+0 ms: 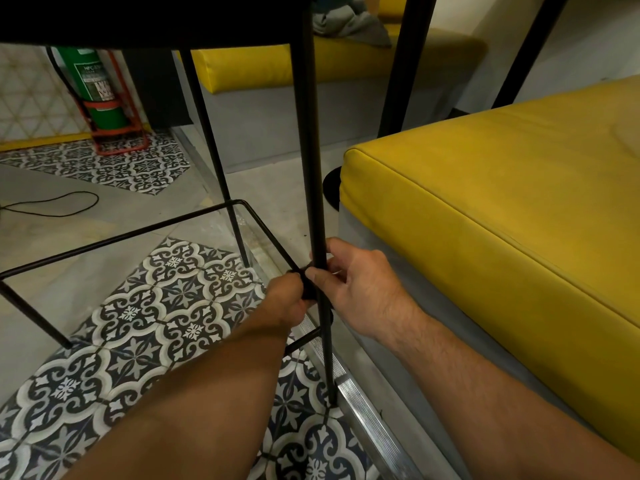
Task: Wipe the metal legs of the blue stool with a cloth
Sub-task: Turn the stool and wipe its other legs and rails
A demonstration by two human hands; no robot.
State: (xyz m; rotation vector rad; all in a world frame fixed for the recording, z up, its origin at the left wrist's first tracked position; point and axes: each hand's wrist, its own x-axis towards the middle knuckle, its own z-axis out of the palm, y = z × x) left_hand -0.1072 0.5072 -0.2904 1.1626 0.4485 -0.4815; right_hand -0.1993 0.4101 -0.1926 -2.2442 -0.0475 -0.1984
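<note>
The stool's thin black metal leg stands nearly upright between both hands, foot on the patterned tile floor. The left hand clenches a dark bunched cloth against it. The right hand grips the leg alongside, equally near.

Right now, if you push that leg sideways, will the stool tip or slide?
Probably tippy: the stool is tall on thin legs. The leg looks rigid, so a push should shift the frame. Its foot stands by a metal strip and might catch. The right hand gripping the leg should steady it.
</note>
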